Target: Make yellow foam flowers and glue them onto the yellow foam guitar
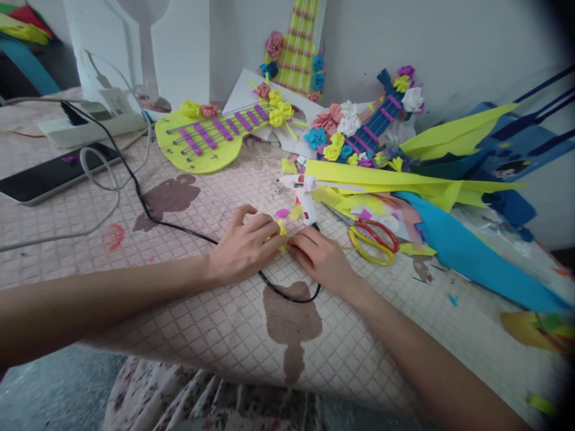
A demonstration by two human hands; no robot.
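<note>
Right now, you are gripping a small yellow paper piece [282, 227] between the bent fingers of your left hand [247, 245] and your right hand [321, 257], just on the near side of the white glue gun [306, 194]. Both hands are closing in at the fingertips, which are nearly meeting and hiding part of the piece. The glue gun is lying on the cloth-covered worktop [215, 317], its nozzle pointing left and its handle toward you, while a black cord [179, 227] is coming from its left, passing under your hands and looping on its near side. Scissors [372, 239] with red and yellow handles are resting to the right of the glue gun, and a blue paper sheet [467, 251] is stretching away farther right. A folded yellow sheet [386, 176] is extending from beside the glue gun toward the right. Behind it to the left, a yellow paper guitar [204, 140] with purple bars is lying, and a blue paper guitar [371, 131] is leaning behind it to the right. Well to its left, a dark phone [58, 173] is lying near a power strip [103, 127].
</note>
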